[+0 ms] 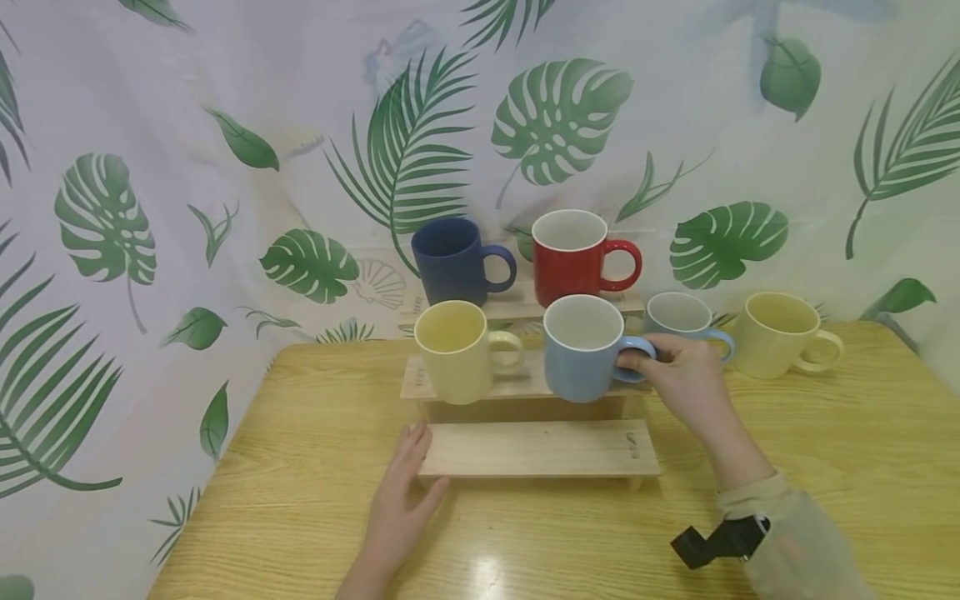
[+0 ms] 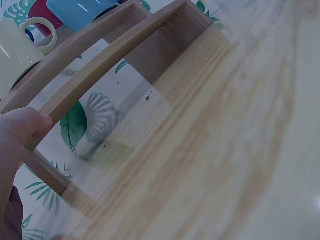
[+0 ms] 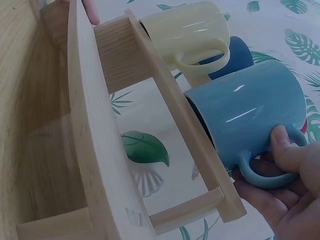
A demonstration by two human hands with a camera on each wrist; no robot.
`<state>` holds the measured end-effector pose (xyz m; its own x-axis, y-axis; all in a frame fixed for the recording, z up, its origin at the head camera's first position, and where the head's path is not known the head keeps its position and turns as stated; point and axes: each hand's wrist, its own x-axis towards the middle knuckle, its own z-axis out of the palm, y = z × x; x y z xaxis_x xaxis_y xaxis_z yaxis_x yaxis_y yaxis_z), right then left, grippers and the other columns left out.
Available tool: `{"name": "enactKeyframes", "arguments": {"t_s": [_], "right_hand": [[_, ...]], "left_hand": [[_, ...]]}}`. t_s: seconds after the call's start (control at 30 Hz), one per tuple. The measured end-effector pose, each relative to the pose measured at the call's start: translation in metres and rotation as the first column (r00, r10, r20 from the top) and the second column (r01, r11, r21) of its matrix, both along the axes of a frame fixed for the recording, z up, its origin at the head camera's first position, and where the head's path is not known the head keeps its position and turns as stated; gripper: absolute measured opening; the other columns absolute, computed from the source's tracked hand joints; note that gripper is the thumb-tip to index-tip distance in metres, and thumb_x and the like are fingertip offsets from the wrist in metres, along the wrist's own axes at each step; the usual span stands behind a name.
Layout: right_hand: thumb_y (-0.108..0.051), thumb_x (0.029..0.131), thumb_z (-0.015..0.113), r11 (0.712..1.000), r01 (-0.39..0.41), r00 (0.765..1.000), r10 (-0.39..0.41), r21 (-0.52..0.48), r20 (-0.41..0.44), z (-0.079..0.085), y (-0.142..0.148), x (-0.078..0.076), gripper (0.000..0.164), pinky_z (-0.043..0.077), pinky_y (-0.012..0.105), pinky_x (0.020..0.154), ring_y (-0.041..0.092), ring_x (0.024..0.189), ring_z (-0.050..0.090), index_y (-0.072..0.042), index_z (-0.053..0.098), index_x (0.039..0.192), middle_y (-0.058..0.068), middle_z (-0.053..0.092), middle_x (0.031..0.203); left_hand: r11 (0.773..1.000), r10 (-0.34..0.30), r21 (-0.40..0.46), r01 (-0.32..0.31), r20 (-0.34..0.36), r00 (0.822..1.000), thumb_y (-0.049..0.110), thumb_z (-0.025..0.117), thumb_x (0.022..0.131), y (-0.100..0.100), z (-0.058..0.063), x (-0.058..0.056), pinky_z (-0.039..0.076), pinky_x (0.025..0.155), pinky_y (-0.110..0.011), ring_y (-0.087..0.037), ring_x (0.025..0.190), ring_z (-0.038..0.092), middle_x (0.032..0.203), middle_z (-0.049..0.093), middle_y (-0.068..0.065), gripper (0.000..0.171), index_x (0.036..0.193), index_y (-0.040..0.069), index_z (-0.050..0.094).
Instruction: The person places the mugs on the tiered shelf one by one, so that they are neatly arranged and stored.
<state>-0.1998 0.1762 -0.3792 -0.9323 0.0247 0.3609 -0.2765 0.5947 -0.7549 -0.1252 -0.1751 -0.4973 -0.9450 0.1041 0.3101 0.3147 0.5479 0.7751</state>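
My right hand grips the handle of a light blue mug, which is upright on the right part of the middle step of a wooden tiered rack. In the right wrist view, thumb and fingers close round the handle of the blue mug. My left hand rests at the left end of the rack's lowest step, its thumb at the front edge. The left wrist view shows that hand against the wooden board. To the left of the blue mug stands a pale yellow mug.
A dark blue mug and a red mug stand on the top step. Behind my right hand, another light blue mug and another yellow mug stand on the wooden table. A leaf-print cloth hangs behind.
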Motion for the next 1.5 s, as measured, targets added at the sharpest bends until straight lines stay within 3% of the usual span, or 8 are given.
{"name": "enactKeyframes", "arguments": {"t_s": [0.67, 0.87, 1.0, 1.13, 1.23, 1.3, 1.43, 1.5], "right_hand": [[-0.029, 0.087, 0.071, 0.999, -0.037, 0.999, 0.038, -0.007, 0.033, 0.000, 0.003, 0.007, 0.028, 0.049, 0.014, 0.066, 0.009, 0.080, 0.059, -0.005, 0.072, 0.102, 0.007, 0.071, 0.091], [-0.026, 0.086, 0.072, 0.989, -0.147, 0.987, 0.148, -0.014, 0.065, -0.001, 0.012, 0.005, 0.033, 0.051, 0.013, 0.072, 0.003, 0.087, 0.062, -0.003, 0.068, 0.109, 0.011, 0.070, 0.099], [-0.015, 0.084, 0.074, 0.958, -0.271, 0.957, 0.279, -0.099, 0.077, -0.003, 0.026, 0.000, 0.040, 0.054, 0.017, 0.076, 0.006, 0.094, 0.064, -0.001, 0.061, 0.120, 0.014, 0.068, 0.107], [-0.001, 0.085, 0.070, 0.922, -0.340, 0.938, 0.347, -0.184, 0.006, -0.002, 0.049, -0.002, 0.050, 0.053, 0.019, 0.082, 0.006, 0.104, 0.062, 0.000, 0.052, 0.131, 0.008, 0.064, 0.121], [0.001, 0.085, 0.069, 0.945, -0.277, 0.961, 0.276, -0.174, -0.033, -0.003, 0.066, -0.004, 0.056, 0.047, 0.014, 0.089, 0.001, 0.112, 0.055, -0.004, 0.048, 0.137, 0.004, 0.060, 0.129], [-0.006, 0.086, 0.069, 0.974, -0.183, 0.983, 0.181, -0.132, -0.026, -0.006, 0.076, -0.006, 0.059, 0.043, 0.012, 0.094, 0.000, 0.117, 0.051, -0.009, 0.046, 0.140, 0.005, 0.057, 0.133], [-0.021, 0.085, 0.073, 0.999, -0.020, 1.000, 0.021, -0.043, 0.020, -0.017, 0.089, -0.015, 0.070, 0.035, 0.031, 0.109, 0.021, 0.129, 0.044, -0.010, 0.039, 0.145, 0.015, 0.047, 0.141], [-0.023, 0.085, 0.073, 1.000, 0.005, 0.999, -0.004, -0.023, 0.034, -0.025, 0.095, -0.019, 0.076, 0.030, 0.048, 0.110, 0.037, 0.132, 0.038, -0.004, 0.033, 0.147, 0.022, 0.040, 0.145]], "left_hand": [[1.000, -0.018, 0.011, 0.018, 0.018, 1.000, 0.029, 0.063, 0.092, 0.000, -0.001, 0.000, 0.015, 0.111, -0.057, -0.022, 0.144, 0.013, 0.155, 0.026, 0.000, 0.064, 0.148, 0.017, 0.035], [1.000, -0.013, 0.006, 0.013, 0.026, 1.000, 0.028, 0.063, 0.092, 0.001, 0.001, 0.001, 0.015, 0.112, -0.056, -0.023, 0.144, 0.013, 0.156, 0.025, 0.002, 0.064, 0.148, 0.016, 0.035], [1.000, -0.008, 0.000, 0.008, 0.025, 1.000, 0.027, 0.063, 0.092, 0.000, 0.001, 0.001, 0.015, 0.111, -0.057, -0.024, 0.144, 0.013, 0.156, 0.024, 0.003, 0.064, 0.148, 0.015, 0.035], [1.000, -0.006, 0.002, 0.006, 0.034, 0.999, 0.027, 0.064, 0.091, 0.001, 0.000, 0.001, 0.015, 0.112, -0.056, -0.022, 0.144, 0.013, 0.155, 0.025, 0.004, 0.064, 0.148, 0.017, 0.035], [1.000, -0.008, -0.001, 0.008, 0.027, 1.000, 0.027, 0.064, 0.091, 0.001, -0.001, 0.000, 0.016, 0.112, -0.057, -0.023, 0.144, 0.013, 0.155, 0.025, 0.003, 0.064, 0.148, 0.016, 0.035], [1.000, -0.009, -0.003, 0.009, 0.016, 1.000, 0.026, 0.064, 0.091, 0.001, -0.001, 0.000, 0.016, 0.111, -0.057, -0.024, 0.144, 0.014, 0.155, 0.026, 0.002, 0.064, 0.148, 0.015, 0.036], [1.000, -0.007, -0.010, 0.007, -0.002, 1.000, 0.023, 0.065, 0.090, 0.001, -0.001, 0.000, 0.016, 0.111, -0.058, -0.026, 0.144, 0.015, 0.155, 0.026, 0.000, 0.065, 0.147, 0.014, 0.036], [1.000, -0.009, -0.013, 0.009, -0.009, 1.000, 0.022, 0.065, 0.090, 0.002, -0.001, 0.001, 0.016, 0.111, -0.058, -0.027, 0.143, 0.015, 0.155, 0.027, -0.002, 0.065, 0.147, 0.013, 0.036]]}}
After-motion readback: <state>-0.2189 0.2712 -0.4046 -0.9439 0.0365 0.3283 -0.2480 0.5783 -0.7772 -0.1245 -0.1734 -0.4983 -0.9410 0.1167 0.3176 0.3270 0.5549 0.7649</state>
